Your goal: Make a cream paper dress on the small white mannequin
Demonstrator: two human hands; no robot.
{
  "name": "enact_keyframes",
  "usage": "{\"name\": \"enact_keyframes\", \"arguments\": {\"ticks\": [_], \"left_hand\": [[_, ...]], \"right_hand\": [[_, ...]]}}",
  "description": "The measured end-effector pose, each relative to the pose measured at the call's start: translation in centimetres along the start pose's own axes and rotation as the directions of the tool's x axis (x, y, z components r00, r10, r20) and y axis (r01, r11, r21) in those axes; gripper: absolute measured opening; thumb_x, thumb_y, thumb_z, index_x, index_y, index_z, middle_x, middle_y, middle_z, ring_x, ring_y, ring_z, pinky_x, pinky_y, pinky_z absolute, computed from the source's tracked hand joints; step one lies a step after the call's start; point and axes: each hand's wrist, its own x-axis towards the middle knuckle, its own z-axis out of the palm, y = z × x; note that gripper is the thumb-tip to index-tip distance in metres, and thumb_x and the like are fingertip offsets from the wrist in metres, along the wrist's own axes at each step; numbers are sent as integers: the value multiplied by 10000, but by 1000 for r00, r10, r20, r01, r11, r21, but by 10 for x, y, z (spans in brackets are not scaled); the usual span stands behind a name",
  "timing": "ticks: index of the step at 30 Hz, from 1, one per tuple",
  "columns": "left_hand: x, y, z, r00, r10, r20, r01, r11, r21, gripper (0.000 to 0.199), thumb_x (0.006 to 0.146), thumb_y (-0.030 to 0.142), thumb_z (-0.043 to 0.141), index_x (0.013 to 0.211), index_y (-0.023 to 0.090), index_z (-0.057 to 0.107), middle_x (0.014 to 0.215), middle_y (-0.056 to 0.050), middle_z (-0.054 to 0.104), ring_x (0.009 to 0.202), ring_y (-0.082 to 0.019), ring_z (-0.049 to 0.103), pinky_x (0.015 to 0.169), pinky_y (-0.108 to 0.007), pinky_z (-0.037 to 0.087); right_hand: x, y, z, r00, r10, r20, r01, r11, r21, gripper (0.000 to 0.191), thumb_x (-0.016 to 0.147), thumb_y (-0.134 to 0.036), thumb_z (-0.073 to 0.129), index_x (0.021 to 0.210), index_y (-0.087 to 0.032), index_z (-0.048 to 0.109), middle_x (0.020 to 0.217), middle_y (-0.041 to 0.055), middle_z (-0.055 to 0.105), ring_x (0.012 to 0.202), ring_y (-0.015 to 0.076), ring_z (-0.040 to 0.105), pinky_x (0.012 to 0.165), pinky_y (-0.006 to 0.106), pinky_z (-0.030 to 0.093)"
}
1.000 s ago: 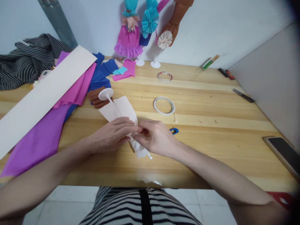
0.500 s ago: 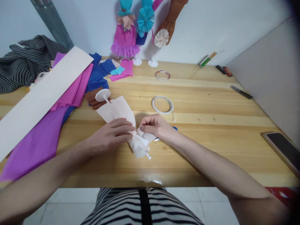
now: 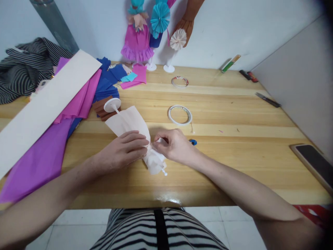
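Note:
A piece of pale crepe paper (image 3: pixel 131 121) lies wrapped around a white doll stand, gathered narrow at the middle. The stand's round base (image 3: pixel 112 104) points to the far left and its knobbed tip (image 3: pixel 164 172) points toward me. My left hand (image 3: pixel 127 147) lies over the paper just left of the gather, fingers bent together and holding it down. My right hand (image 3: pixel 173 146) pinches the paper at the gather, thumb against forefinger; whatever else is in the pinch is hidden. Beside that wrist shows the blue handle of what look like scissors (image 3: pixel 193 142).
Two tape rolls (image 3: pixel 180 115) lie beyond my hands. Folded crepe paper in purple (image 3: pixel 44 159), pink and blue and a white strip (image 3: pixel 49 107) cover the left. Dressed paper figures (image 3: pixel 137 41) stand at the wall. A knife (image 3: pixel 268 100) and a phone (image 3: pixel 313 166) are at right.
My right hand has turned and moved slightly inward, its fingertips now pressing at the gather. The left hand keeps its place on the paper. The whole view has shifted slightly.

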Motion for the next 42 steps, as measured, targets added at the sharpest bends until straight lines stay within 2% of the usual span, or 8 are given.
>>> {"name": "enact_keyframes", "arguments": {"ticks": [3,8,13,17,22,29,35,42], "left_hand": [[1,0,-1,1000,10,1,-10,1000,0,109,912,128,497,976,158,580,1042,-97,708,1075,-208,600,989,-419,492],[2,1,-2,1000,5,0,-5,1000,11,113,916,131,490,982,169,574,1031,-90,710,1078,-195,603,997,-405,486],[1,0,-2,1000,10,6,-10,1000,18,127,927,135,474,997,167,574,1032,-87,713,1075,-193,605,993,-400,489],[-2,-1,-1,1000,18,11,-18,1000,-2,146,926,132,470,1033,139,569,1057,-108,707,1105,-214,586,1006,-423,480],[-4,-1,2,1000,-17,-10,17,1000,-15,97,899,91,500,963,137,556,1057,-105,710,1080,-213,590,1001,-422,487],[-2,0,3,999,-34,-27,33,999,-2,79,908,104,488,905,159,545,1031,-85,718,1045,-192,608,987,-389,500],[1,0,3,999,-29,-33,29,1000,5,105,924,110,457,880,161,537,1029,-87,721,1027,-191,615,971,-383,511],[1,0,3,999,-31,-28,31,1000,-1,119,930,111,441,882,169,533,1021,-82,721,1027,-184,613,977,-379,503]], "right_hand": [[0,0,-2,1000,-1,1,1,1000,11,126,686,-109,562,594,-167,625,466,-47,459,457,76,375,503,224,282],[2,3,-5,1000,8,-15,-7,1000,14,127,691,-116,564,582,-160,613,471,-42,489,456,74,407,497,216,295],[3,4,-4,1000,4,-13,-4,1000,2,97,697,-99,565,657,-161,628,524,-39,527,482,82,430,508,220,308],[2,4,-6,987,-138,-81,138,990,-6,154,688,-40,543,722,-159,633,657,-10,577,562,96,465,558,227,347],[1,6,-3,968,-250,2,249,967,43,220,687,10,527,707,-160,665,735,18,576,680,124,539,625,237,394],[2,5,6,987,-162,24,161,986,34,73,739,-121,653,692,-160,692,730,21,581,704,135,566,630,247,406],[6,6,11,996,-87,26,83,987,138,95,699,-85,635,630,-146,655,686,2,587,622,101,548,591,227,398],[5,6,8,993,-29,115,-11,944,331,103,706,-140,609,603,-143,604,651,-4,573,567,89,515,532,211,386]]}}
